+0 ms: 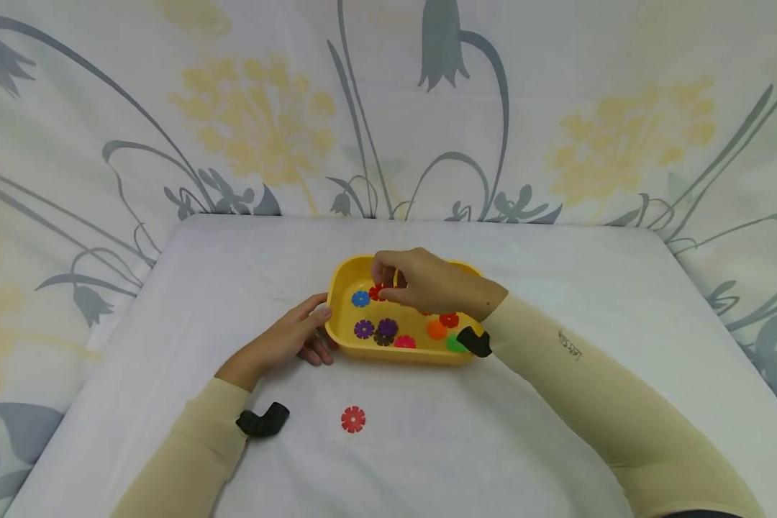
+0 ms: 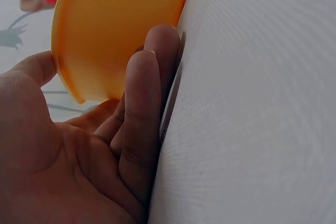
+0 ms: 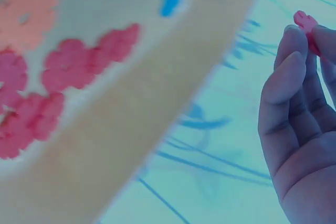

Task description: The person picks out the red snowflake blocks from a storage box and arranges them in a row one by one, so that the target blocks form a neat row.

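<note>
A yellow plastic tray (image 1: 388,354) holds several notched, flower-shaped plastic discs. My left hand (image 1: 291,334) grips the tray's left end, thumb at the rim; in the left wrist view its other fingers (image 2: 142,82) lie against the outer wall, low beside the cloth. Over the tray, my right hand (image 1: 427,280) pinches a red flower-shaped disc (image 3: 305,23) between thumb and fingertips. Close below in the head view lies a blue disc (image 1: 360,298). Purple discs (image 1: 364,329) sit toward the front of the tray. The right forearm and hand hide part of the tray's far side.
A lone red disc (image 1: 352,419) lies on the white cloth (image 1: 460,439) in front of the tray. Orange (image 1: 437,329) and green discs (image 1: 455,343) lie inside at the right. Behind the table hangs a flower-patterned fabric (image 1: 388,108).
</note>
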Demonstrator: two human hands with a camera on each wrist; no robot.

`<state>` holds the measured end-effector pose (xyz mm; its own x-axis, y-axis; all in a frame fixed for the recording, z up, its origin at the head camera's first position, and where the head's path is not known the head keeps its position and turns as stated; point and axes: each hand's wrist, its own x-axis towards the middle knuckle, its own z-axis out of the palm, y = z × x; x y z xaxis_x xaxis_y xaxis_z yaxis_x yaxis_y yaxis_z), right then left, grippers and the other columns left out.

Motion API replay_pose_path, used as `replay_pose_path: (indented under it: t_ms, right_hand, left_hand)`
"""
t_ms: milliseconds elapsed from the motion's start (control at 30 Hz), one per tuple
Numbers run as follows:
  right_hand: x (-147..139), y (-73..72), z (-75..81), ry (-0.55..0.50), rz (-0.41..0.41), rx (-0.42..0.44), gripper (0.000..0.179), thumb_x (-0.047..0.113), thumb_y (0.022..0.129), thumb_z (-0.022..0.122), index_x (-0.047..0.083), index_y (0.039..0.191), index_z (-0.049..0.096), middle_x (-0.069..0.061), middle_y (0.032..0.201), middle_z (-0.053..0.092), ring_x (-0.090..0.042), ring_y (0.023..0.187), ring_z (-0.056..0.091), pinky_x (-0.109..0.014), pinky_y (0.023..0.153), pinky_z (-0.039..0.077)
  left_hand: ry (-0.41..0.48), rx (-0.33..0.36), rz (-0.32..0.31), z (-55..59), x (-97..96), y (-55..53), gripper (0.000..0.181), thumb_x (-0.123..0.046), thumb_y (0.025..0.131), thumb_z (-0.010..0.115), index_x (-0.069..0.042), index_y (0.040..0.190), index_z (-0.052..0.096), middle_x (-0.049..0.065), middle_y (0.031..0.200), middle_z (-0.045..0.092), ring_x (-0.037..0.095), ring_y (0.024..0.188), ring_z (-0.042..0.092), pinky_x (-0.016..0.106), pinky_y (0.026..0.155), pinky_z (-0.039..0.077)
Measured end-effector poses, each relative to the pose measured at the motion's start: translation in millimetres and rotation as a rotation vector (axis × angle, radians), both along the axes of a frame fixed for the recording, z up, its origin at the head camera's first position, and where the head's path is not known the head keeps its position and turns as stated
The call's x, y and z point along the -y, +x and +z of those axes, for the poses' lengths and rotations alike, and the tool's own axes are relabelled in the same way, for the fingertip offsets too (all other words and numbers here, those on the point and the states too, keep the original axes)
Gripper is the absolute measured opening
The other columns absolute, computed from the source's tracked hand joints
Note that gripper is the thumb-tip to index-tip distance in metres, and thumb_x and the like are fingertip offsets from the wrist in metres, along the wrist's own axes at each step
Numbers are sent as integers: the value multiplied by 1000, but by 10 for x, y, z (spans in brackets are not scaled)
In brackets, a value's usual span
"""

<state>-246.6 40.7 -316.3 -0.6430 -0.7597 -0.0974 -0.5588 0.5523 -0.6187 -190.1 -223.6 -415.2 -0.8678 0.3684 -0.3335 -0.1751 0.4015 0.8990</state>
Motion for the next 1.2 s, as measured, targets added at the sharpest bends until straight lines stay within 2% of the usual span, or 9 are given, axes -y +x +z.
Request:
replay_pose_path:
  t_ms: [133, 267, 400, 500, 633, 867, 1000, 1200]
  right_hand:
    - [-118, 174, 156, -130, 6, -58, 15, 14, 94, 70, 13, 105, 58, -1, 94, 66, -16, 69, 61, -28, 61, 58]
    - [-205, 414, 136, -249, 67, -148, 16, 14, 92, 73, 12, 101, 60, 4, 90, 67, -10, 75, 60, -25, 67, 57]
    - [-284, 670, -9, -278, 90, -132, 17, 13, 90, 75, 13, 101, 63, 6, 92, 67, -6, 78, 59, -21, 70, 56]
    - [-312, 768, -124, -264, 102, -43, 17, 14, 90, 75, 16, 103, 63, 7, 95, 68, -6, 81, 59, -21, 72, 56]
    - [-280, 773, -288, -246, 139, 63, 15, 18, 92, 73, 18, 103, 63, 8, 90, 65, -7, 80, 59, -23, 72, 56]
    - [-159, 764, -603, -94, 150, 228, 9, 19, 93, 72, 24, 95, 65, 15, 88, 69, -3, 76, 63, -21, 73, 58]
    - [-111, 769, -730, -47, 168, 255, 9, 18, 92, 73, 24, 93, 66, 15, 84, 67, -2, 75, 62, -20, 73, 57]
    - [-112, 762, -810, -15, 163, 278, 10, 19, 92, 73, 24, 91, 65, 13, 79, 65, -2, 72, 58, -20, 71, 56]
  left_hand:
    - [-1, -5, 7, -3, 22, -5, 63, -49, 107, 37, -22, 160, 18, 16, 91, 72, 23, 75, 72, 31, 71, 61]
    - [2, 0, 7, -32, 47, 8, 62, -48, 107, 37, -22, 160, 19, 17, 93, 71, 24, 75, 72, 30, 71, 61]
    - [-4, 0, 10, -40, 40, 18, 61, -48, 107, 36, -23, 160, 20, 18, 97, 70, 24, 76, 72, 31, 72, 61]
    - [-15, -3, 16, -29, 33, 16, 59, -48, 107, 36, -25, 159, 21, 18, 98, 70, 24, 77, 72, 31, 72, 61]
    - [-23, -1, 23, -21, 38, 7, 59, -48, 107, 35, -25, 159, 20, 18, 97, 71, 24, 77, 72, 31, 72, 61]
    - [2, -7, 5, -13, 16, -23, 59, -48, 107, 35, -24, 159, 19, 19, 99, 71, 24, 78, 72, 31, 71, 61]
    - [-5, -5, 9, -13, 3, -26, 58, -47, 108, 34, -24, 159, 19, 19, 99, 70, 23, 77, 72, 31, 71, 61]
    - [-16, -7, 9, -13, -3, -19, 58, -47, 108, 34, -25, 160, 19, 19, 98, 71, 24, 77, 72, 31, 71, 61]
